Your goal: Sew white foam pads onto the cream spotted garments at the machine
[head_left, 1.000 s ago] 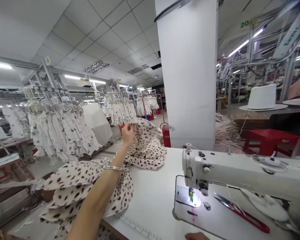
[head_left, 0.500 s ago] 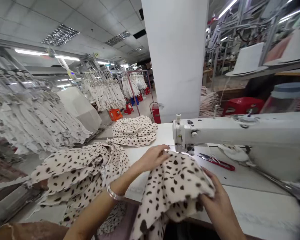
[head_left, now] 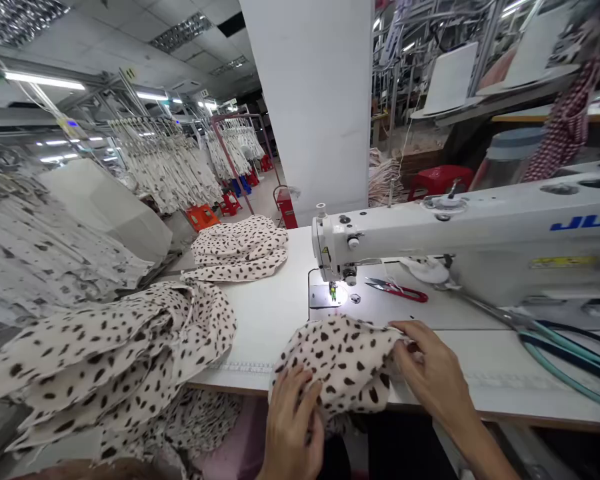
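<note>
A cream fabric piece with dark brown spots (head_left: 343, 360) lies over the front edge of the sewing table, just before the sewing machine's lit needle and presser foot (head_left: 333, 292). At its right end, my right hand (head_left: 433, 367) pinches the cloth edge between thumb and fingers. My left hand (head_left: 294, 420) rests on the near left part of the cloth, fingers stretched out and slightly apart. Between the fabric and the needle a strip of the machine's metal bed shows.
Red-handled thread snips (head_left: 397, 290) lie on the bed under the white sewing machine (head_left: 405, 233). Teal-handled scissors (head_left: 570, 353) are at the right. Spotted fabric heaps (head_left: 130, 353) hang over the table's left side, with a folded stack (head_left: 240, 250) behind.
My left hand has drawn back from beside the needle to the table's front edge. The fabric has come away from the needle, and my right hand still grips its edge. The view has turned right.
</note>
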Demonstrator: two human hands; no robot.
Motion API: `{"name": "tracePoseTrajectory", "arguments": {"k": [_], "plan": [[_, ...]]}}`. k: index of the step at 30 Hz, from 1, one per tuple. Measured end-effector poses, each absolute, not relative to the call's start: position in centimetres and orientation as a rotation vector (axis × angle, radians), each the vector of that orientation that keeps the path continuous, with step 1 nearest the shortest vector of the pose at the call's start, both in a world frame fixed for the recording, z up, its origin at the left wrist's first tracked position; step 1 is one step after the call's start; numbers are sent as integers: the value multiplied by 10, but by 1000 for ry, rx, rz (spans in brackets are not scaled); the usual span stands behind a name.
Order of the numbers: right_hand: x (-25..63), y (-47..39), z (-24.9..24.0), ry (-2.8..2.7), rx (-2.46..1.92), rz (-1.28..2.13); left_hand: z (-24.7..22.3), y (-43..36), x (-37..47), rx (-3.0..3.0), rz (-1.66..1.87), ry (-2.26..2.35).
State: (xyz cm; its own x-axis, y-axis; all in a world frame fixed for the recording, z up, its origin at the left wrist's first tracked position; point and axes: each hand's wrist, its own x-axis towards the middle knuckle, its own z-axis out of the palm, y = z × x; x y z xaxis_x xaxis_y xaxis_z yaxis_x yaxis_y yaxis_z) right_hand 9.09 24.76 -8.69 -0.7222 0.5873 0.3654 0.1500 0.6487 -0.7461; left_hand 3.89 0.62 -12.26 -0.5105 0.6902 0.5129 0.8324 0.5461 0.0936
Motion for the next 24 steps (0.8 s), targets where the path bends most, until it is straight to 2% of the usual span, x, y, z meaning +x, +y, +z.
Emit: {"name": "tracePoseTrajectory", "arguments": {"k": [7, 12, 14, 16, 19, 20, 21, 22, 24], "plan": [[85, 218, -50, -2183, -452, 1025, -107, 87, 56, -824, -858, -2417], [99, 251, -42, -2090, -709, 910, -83, 39, 29, -895, -1265, -2433], [101, 252, -51, -2125, -755, 1090, -47, 8, -1, -719, -1423, -2531], [97, 236, -62, -2147, -738, 1562, 2, -8, -41, -643, -1496, -2608], [88, 193, -76, -2005, -626, 2595, 64, 8, -108, -765, -1180, -2480], [84, 181, -80, -1968, -564, 2818, 74, 22, -129, -904, -991, -2556], [81, 173, -83, -1998, -526, 2854, 76, 39, -147, -1044, -744, -2705], [79, 169, -87, -2118, -512, 2726, 72, 58, -163, -1106, -647, -2777], [78, 173, -97, -2469, -510, 2089, 49, 94, -184, -1212, -531, -2849]]}}
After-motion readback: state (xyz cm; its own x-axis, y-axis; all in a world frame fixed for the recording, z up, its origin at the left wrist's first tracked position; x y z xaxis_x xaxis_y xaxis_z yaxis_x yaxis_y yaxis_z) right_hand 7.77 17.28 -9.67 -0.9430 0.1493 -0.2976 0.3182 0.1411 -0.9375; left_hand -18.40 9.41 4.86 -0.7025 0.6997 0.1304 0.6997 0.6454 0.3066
